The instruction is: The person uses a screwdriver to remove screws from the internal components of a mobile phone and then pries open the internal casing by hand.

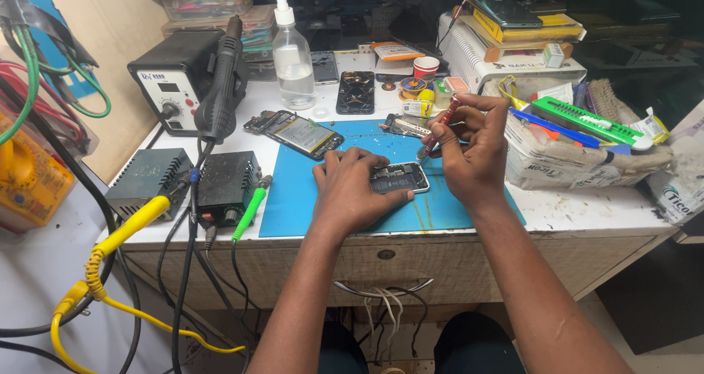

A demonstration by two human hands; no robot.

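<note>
An opened phone (400, 177) lies on a blue work mat (293, 198) at the desk's front. My left hand (352, 191) rests flat on the phone's left side and pins it to the mat. My right hand (473, 150) grips a red screwdriver (440, 127) almost upright, its tip down at the phone's upper right corner. A second opened phone (302, 134) lies at an angle on the mat's far left corner.
A hot-air station (172, 81) with its black handle (224, 81) stands at the back left, two black boxes (187, 183) in front of it. A clear bottle (292, 55), a black phone frame (356, 92), small jars and a cluttered tray of tools (579, 136) crowd the back and right.
</note>
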